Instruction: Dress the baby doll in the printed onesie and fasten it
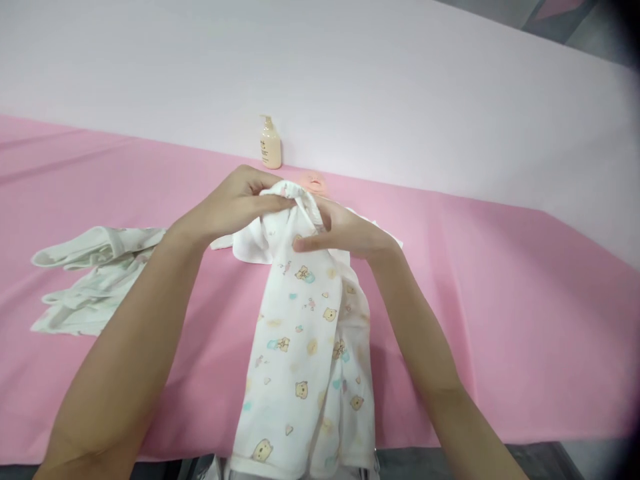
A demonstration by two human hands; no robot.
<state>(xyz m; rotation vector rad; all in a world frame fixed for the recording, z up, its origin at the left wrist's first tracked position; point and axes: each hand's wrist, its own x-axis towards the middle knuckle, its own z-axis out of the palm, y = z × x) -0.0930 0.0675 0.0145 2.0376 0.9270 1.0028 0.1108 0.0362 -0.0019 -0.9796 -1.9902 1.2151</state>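
Observation:
White baby pants printed with small bears hang from both hands, the legs reaching down past the table's front edge. My left hand pinches the gathered waistband at its left side. On the other side, my right hand grips the waistband, thumb lying along the front of the cloth and the fingers hidden behind it. Behind the pants lies what looks like a baby doll, its pinkish head partly showing. White cloth spreads below that head, mostly covered by my hands and the pants.
A pump bottle of cream-coloured liquid stands at the back against the white wall. Left of my left arm lies a pile of white printed baby clothes. Pink cloth covers the table, whose front edge runs close to me.

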